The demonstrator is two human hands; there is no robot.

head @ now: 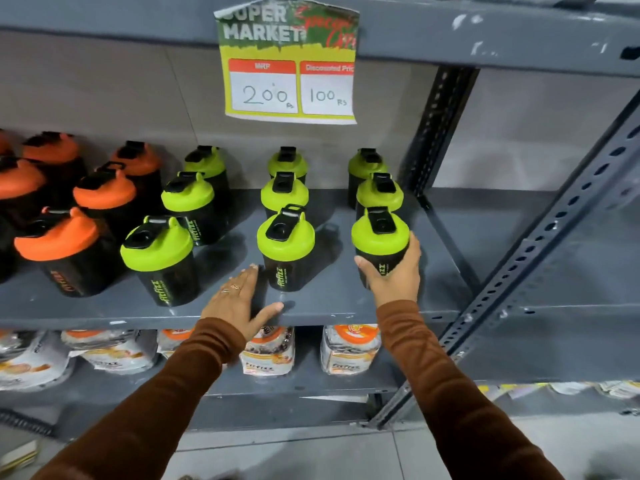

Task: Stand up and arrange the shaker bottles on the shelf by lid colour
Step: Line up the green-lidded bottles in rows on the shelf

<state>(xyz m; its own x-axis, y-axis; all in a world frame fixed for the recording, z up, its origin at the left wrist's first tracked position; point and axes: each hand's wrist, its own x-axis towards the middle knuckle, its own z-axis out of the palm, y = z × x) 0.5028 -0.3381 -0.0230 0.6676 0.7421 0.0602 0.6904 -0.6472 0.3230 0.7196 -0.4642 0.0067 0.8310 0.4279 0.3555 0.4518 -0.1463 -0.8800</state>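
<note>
Black shaker bottles stand upright on a grey metal shelf (329, 299). Several orange-lidded bottles (57, 239) fill the left side. Green-lidded bottles stand in three rows running front to back to their right. My right hand (393, 275) is wrapped around the front green-lidded bottle (380, 237) of the rightmost row, which stands on the shelf. My left hand (240, 301) lies flat and open on the shelf's front edge, its fingertips just beside the front bottle of the middle green row (285, 237). Another green-lidded bottle (157, 251) stands left of that hand.
A paper price sign (291, 64) hangs from the shelf above. A slotted upright (540, 237) slants along the right side, beyond bare shelf surface. Pouches of packaged goods (266, 351) lie on the lower shelf. Tiled floor shows below.
</note>
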